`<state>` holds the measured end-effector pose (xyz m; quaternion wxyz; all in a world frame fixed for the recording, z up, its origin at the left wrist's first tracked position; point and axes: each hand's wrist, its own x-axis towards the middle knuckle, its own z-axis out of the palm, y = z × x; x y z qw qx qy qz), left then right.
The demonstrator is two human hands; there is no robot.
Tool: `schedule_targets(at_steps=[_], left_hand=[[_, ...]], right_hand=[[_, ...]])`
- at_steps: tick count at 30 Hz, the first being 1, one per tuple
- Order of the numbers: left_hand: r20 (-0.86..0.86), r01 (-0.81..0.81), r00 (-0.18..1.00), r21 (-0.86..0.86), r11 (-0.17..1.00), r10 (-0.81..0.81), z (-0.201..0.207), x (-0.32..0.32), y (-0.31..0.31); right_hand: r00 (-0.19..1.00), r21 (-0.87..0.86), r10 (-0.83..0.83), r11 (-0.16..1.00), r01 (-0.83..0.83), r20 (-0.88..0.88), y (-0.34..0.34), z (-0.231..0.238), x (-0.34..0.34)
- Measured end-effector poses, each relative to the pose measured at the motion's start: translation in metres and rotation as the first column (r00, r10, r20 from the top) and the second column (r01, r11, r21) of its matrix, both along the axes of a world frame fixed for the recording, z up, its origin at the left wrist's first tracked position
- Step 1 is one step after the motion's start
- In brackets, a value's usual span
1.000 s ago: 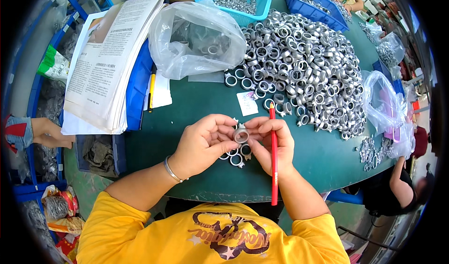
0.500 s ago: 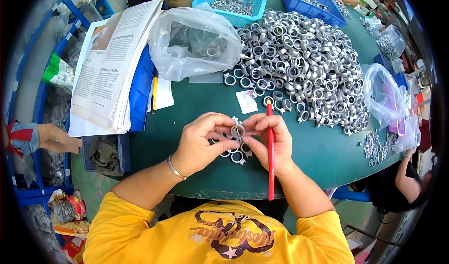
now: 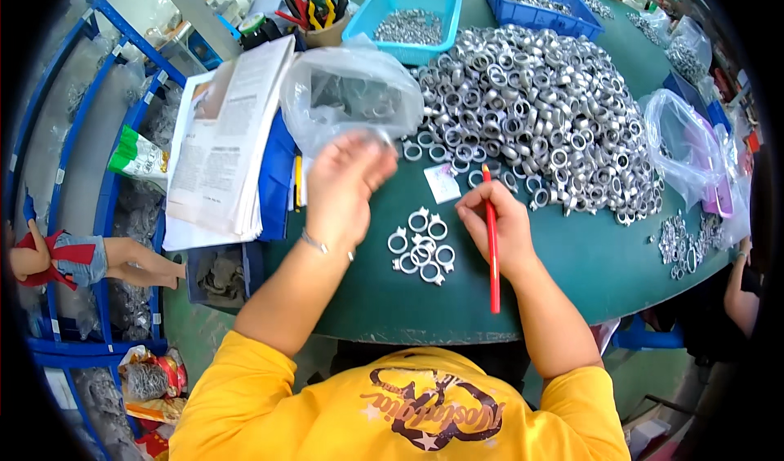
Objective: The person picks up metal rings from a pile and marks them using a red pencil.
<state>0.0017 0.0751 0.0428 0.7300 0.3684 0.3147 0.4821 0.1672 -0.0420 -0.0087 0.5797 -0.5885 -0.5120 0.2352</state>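
Note:
My left hand (image 3: 347, 182) is raised at the front of an open clear plastic bag (image 3: 304, 106). Its fingers are pinched and smeared by motion, with part of a grey metal ring (image 3: 384, 138) showing at their tips. Over the table's right half, my right hand (image 3: 505, 220) is closed round a red pencil (image 3: 493, 269) with a yellowish tip, which slants across the palm. Between the hands, a small group of metal rings with little lugs (image 3: 420, 254) lies on the green table. Beyond the right hand spreads a big heap of similar rings (image 3: 531, 110).
A small white card (image 3: 442, 183) lies before the heap. Stacked papers (image 3: 224, 151) lean on a blue bin at the left. Turquoise (image 3: 449, 22) and blue trays (image 3: 563, 22) of small metal parts stand at the back. A clear bag (image 3: 682, 146) and loose parts (image 3: 686, 244) lie right.
My hands have parted. The left moved up and left toward the plastic bag with the ring; the right moved slightly right, still gripping the pencil. The small ring group is now uncovered.

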Motion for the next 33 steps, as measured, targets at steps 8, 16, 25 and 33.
schedule_targets(at_steps=[8,16,25,33], left_hand=[[-0.024,-0.048,0.998,0.051,0.998,0.050,0.004,-0.008,-0.006],[-0.547,0.415,0.816,0.328,0.849,-0.187,-0.034,-0.011,-0.047],[-0.502,0.475,0.832,0.422,0.772,-0.237,-0.037,-0.010,-0.053],[-0.319,0.488,0.850,0.176,0.855,-0.419,-0.038,-0.010,-0.053]], right_hand=[[0.965,-0.199,0.076,0.980,-0.026,0.252,-0.001,0.009,-0.014],[0.978,-0.091,0.047,0.994,-0.067,-0.204,-0.001,0.004,-0.017],[0.976,0.142,0.178,0.977,-0.159,-0.128,-0.002,0.008,-0.022],[0.981,0.122,0.138,0.985,-0.122,-0.137,-0.003,0.005,-0.021]])
